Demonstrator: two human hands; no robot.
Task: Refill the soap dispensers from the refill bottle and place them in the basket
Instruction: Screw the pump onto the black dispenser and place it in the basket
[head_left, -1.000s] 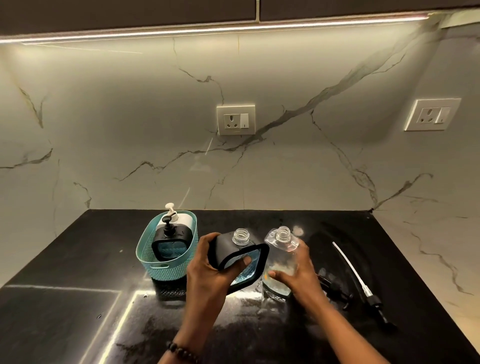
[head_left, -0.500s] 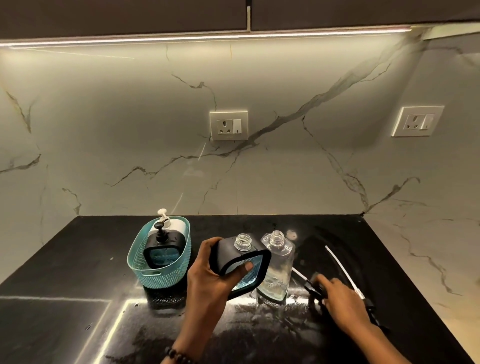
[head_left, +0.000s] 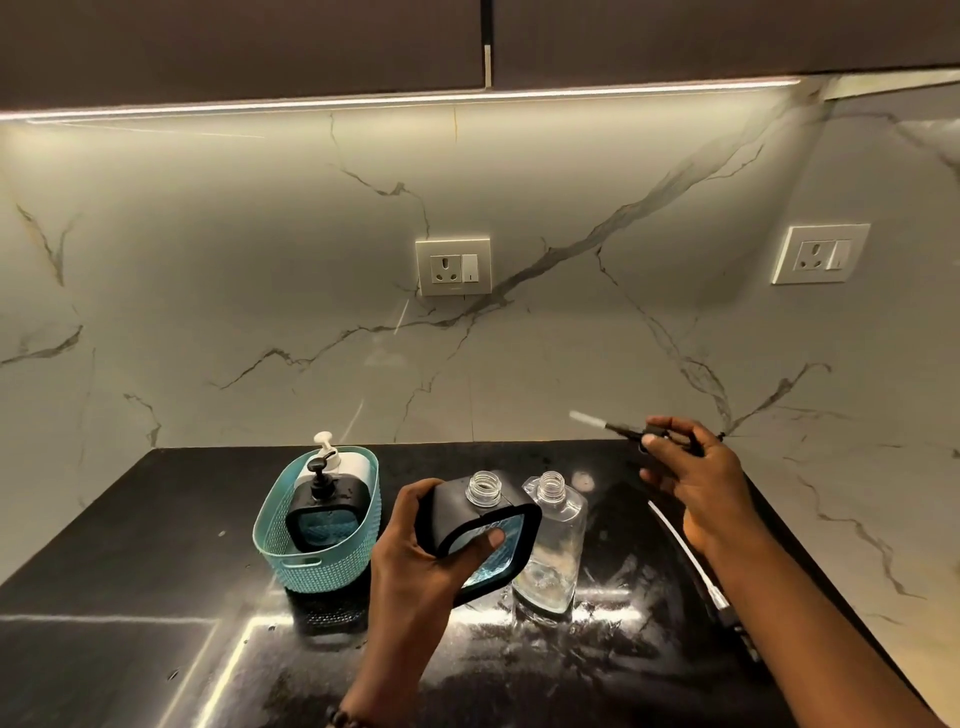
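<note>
My left hand (head_left: 415, 556) grips a black square soap dispenser (head_left: 483, 530) with an open neck and blue soap inside, tilted above the counter. Right beside it stands the clear refill bottle (head_left: 550, 551), uncapped and nearly empty. My right hand (head_left: 691, 478) is raised above the counter and pinches a black pump head (head_left: 631, 430) whose white tube points left. A teal basket (head_left: 317, 551) at the left holds a black dispenser (head_left: 319, 506) with its pump on and a white dispenser (head_left: 337, 460) behind it.
A second pump with a long white tube (head_left: 691, 566) lies on the black counter (head_left: 130, 571) under my right forearm. The counter is wet around the bottles. Marble walls with two sockets (head_left: 453, 266) close the back and right.
My right hand let go of the refill bottle, reached to the counter on the right, and lifted a pump head up into the air. My left hand kept holding the open dispenser.
</note>
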